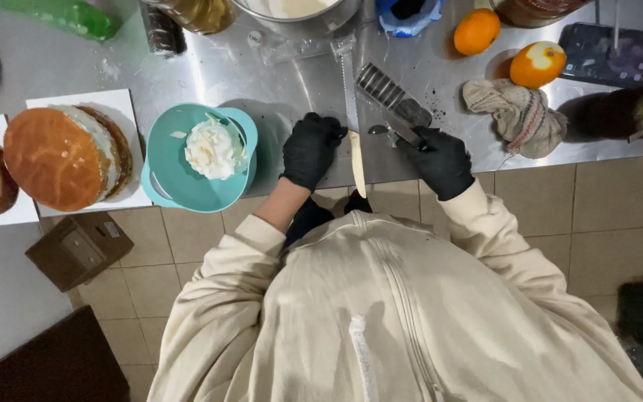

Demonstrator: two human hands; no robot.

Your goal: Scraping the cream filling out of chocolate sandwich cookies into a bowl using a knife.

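Frame centre: left black-gloved hand (310, 149) rests curled beside long serrated knife (351, 112); right black-gloved hand (440, 160) grips flat metal grater (394, 103).

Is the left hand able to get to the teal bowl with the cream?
Probably yes. The left hand rests on the counter just beside the teal bowl, and nothing lies between them.

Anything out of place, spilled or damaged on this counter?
A few small things. The long serrated knife lies with its pale handle jutting past the counter edge between the left hand and right hand. Dark crumbs are scattered beside the grater. One orange has a patch of peel gone.
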